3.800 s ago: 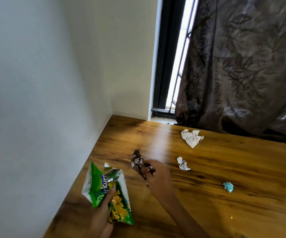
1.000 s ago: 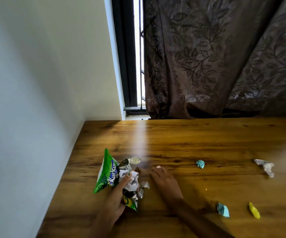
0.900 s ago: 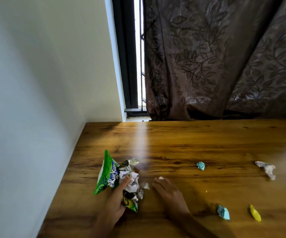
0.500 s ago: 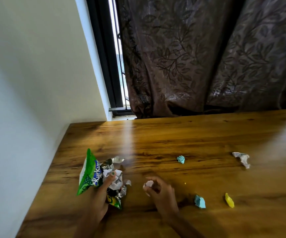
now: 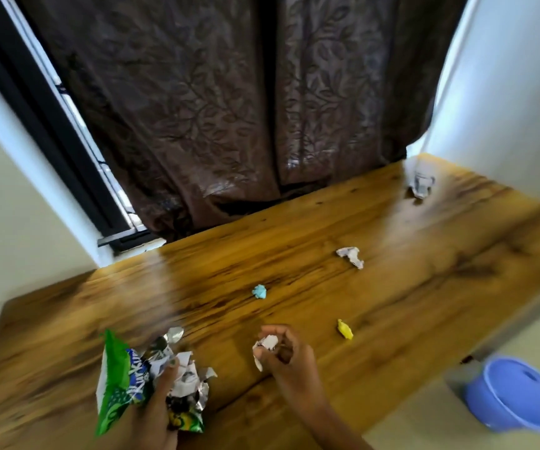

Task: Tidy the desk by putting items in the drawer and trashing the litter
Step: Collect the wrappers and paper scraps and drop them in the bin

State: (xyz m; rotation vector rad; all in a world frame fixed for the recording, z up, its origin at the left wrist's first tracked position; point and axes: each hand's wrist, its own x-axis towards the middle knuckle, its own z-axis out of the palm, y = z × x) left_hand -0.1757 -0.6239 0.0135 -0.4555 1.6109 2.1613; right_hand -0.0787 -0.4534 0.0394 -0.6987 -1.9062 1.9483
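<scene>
White paper scrap [image 5: 267, 344], lying loose half a second ago, is now pinched in the curled right hand [image 5: 283, 355]. Snack wrappers [image 5: 151, 381] are gripped by the left hand [image 5: 156, 414]. Yellow scrap [image 5: 345, 329] at 2 o'clock, blue scrap [image 5: 259, 291] at 12, remain uncollected on the desk [image 5: 424, 287].

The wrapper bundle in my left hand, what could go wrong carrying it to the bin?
1. The left hand grips a loose wrapper bundle; foil and paper stick out and may drop.
2. The right hand only pinches its paper scrap; it could slip.
3. The bin sits low beside the desk; a toss might miss.
</scene>
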